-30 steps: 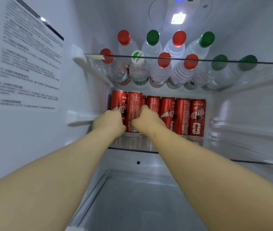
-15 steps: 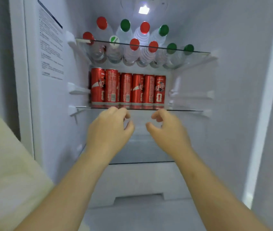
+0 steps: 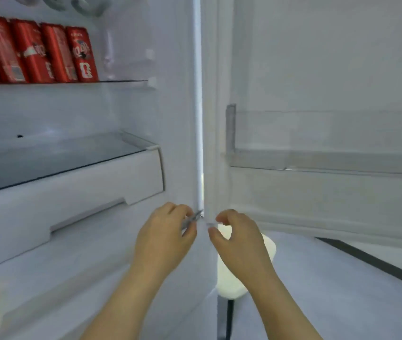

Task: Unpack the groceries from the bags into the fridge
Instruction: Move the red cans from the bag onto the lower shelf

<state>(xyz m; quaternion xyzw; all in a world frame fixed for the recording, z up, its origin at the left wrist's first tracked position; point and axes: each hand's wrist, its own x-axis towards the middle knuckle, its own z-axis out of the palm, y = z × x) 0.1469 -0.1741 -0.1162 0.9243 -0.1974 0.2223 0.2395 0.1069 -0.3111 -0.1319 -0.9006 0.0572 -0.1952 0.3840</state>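
The fridge stands open in front of me. Several red soda cans stand in a row on a glass shelf at the upper left. My left hand and my right hand hang side by side low in the middle, in front of the fridge's right edge. Both hold nothing, with fingers loosely curled and apart. A white bag-like object shows on the floor behind my right hand.
A lower glass shelf sits over a white drawer at the left. The open door with a clear door bin fills the right side. A dark strip runs across the pale floor at lower right.
My hands let go of the cans and drew back out of the fridge, dropping low. My view swung right and down, so the bottles left the frame and the door came in.
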